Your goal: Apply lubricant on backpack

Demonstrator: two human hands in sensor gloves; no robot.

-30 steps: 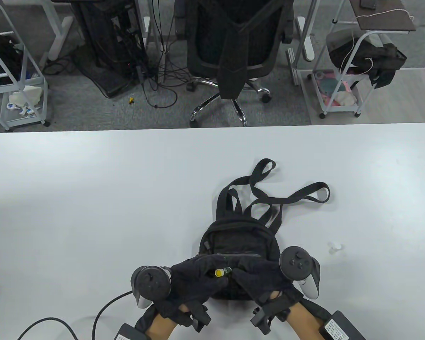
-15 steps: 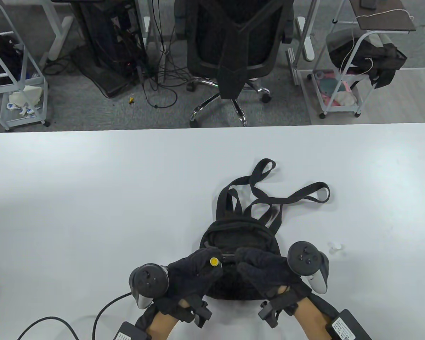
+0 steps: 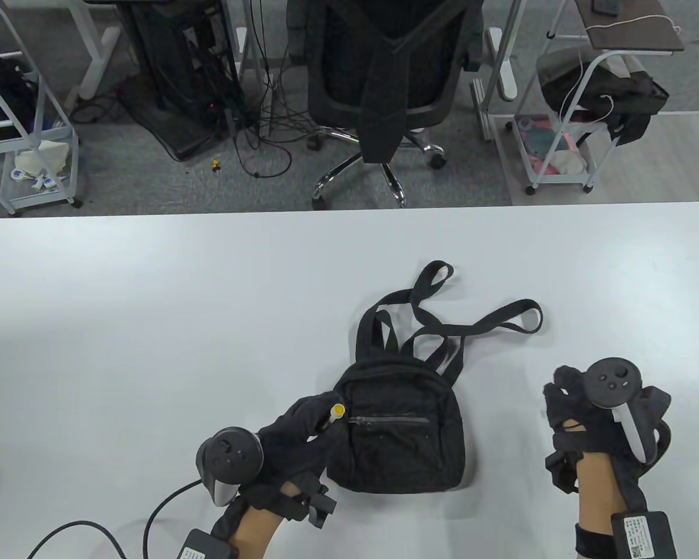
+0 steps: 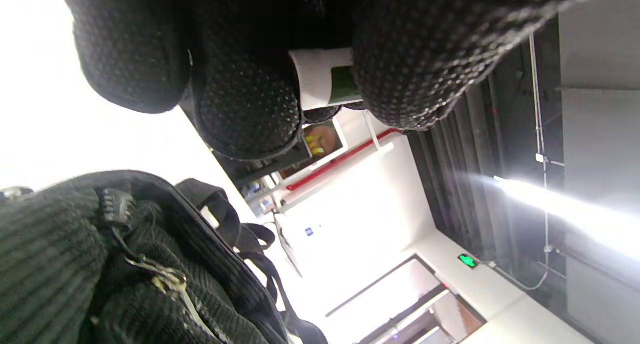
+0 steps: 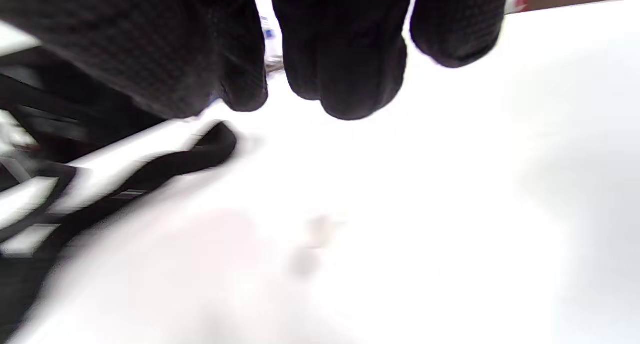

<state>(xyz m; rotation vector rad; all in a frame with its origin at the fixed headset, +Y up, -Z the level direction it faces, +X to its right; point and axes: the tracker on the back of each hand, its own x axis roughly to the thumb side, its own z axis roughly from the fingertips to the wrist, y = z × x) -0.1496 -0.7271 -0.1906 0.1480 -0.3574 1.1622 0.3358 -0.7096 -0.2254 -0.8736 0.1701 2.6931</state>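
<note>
So that's one black backpack [image 3: 397, 434] just right of the left hand's [image 3: 294, 442] grip, one yellow-tipped lubricant tube [image 3: 333, 414] inside that grip, two gloved hands counting the right hand [image 3: 594, 425], and one white table [image 3: 151, 326]

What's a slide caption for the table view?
Left hand holds yellow-tipped lubricant stick beside black backpack; right hand apart.
</note>
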